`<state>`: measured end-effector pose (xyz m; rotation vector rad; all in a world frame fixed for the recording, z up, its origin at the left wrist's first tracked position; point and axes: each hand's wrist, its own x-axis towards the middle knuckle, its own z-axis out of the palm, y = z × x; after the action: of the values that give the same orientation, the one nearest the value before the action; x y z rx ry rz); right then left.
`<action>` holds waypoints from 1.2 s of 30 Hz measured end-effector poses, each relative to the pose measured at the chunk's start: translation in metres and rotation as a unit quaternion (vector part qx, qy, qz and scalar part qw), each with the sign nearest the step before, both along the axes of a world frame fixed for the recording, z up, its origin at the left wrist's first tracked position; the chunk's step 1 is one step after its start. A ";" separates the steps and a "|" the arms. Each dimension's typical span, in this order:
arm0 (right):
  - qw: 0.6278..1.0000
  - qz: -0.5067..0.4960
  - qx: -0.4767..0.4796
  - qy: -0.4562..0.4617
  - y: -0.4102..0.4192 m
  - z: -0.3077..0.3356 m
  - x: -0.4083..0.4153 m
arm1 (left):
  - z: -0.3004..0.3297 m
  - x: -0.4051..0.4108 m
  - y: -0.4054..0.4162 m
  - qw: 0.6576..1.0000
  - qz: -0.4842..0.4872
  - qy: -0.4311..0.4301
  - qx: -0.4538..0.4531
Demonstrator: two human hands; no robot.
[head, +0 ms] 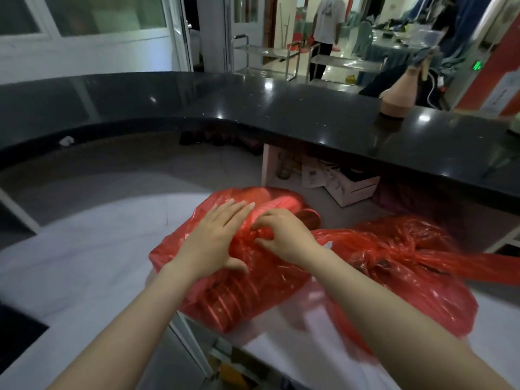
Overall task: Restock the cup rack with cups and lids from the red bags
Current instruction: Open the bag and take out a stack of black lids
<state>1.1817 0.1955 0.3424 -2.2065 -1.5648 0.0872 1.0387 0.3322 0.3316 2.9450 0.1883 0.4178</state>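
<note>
left hand (216, 237) flat, fingers spread on red bag (225, 288) | right hand (281, 235) pinching its knot | second bag (416, 277) at 3 o'clock

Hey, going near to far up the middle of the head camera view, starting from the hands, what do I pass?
Left hand pressing flat and right hand pinching the knot on the red bag → white box under the counter → black countertop → steel carts → a standing person.
</note>
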 end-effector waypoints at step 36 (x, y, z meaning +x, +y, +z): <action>0.998 -0.068 0.001 -0.011 0.001 -0.016 -0.058 | -0.010 -0.039 -0.016 0.979 0.171 0.013 -0.107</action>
<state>1.1237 0.1970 0.3262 -2.3135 -1.4196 0.0218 1.0000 0.3165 0.3214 2.7063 0.7018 0.3748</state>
